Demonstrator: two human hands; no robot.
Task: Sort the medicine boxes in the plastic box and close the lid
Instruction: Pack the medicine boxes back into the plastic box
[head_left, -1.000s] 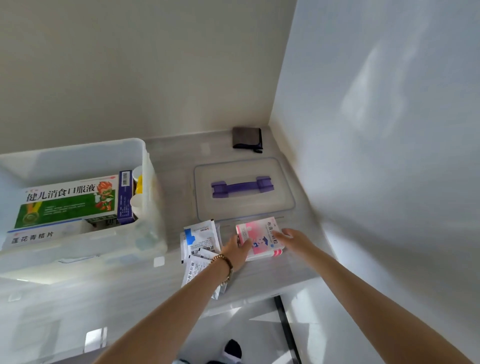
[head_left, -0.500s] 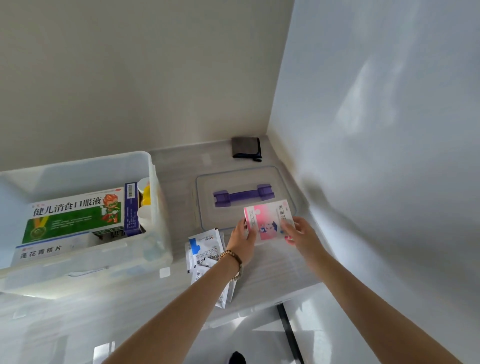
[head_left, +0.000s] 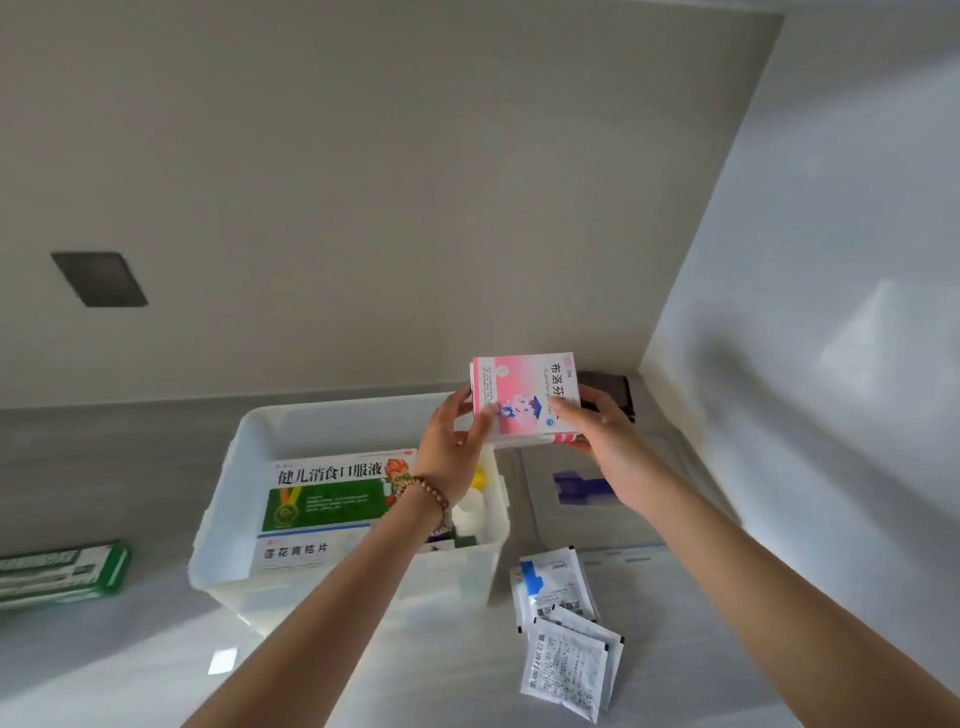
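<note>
Pink and white, the medicine box (head_left: 524, 400) is held in the air between both hands, above the far right corner of the translucent plastic box (head_left: 234, 587). The left hand (head_left: 452, 441), a beaded bracelet (head_left: 431, 499) on its wrist, grips the box's left edge with curled fingers. The right hand (head_left: 597, 431) pinches its right edge. Inside the plastic box lies a large green-and-white carton (head_left: 332, 493) beside small bottles (head_left: 470, 509). The clear lid (head_left: 571, 525) with its purple handle (head_left: 579, 488) lies flat on the bench (head_left: 130, 457), just right of the plastic box. Paper sachets (head_left: 561, 623) lie toward the bench's front edge, and a green packet (head_left: 62, 571) lies toward its left edge.
</note>
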